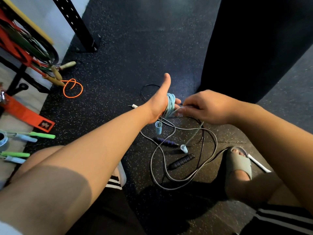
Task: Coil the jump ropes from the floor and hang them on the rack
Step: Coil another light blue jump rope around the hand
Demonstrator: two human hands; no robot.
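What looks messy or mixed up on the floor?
The grey rope lies in a loose tangle, its loops crossing a thin black cord and a black handle. An orange rope lies alone, farther left. Only the light blue rope is wound neatly, round the left hand.

Dim overall; warmer light touches the floor (225, 134) lower right, dark shadows pool nearby, edges bow, and the fingers (182, 111) of the right hand (208, 107) blur slightly.

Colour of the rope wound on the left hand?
Light blue: thin light-blue jump rope coiled round the left hand, head view.
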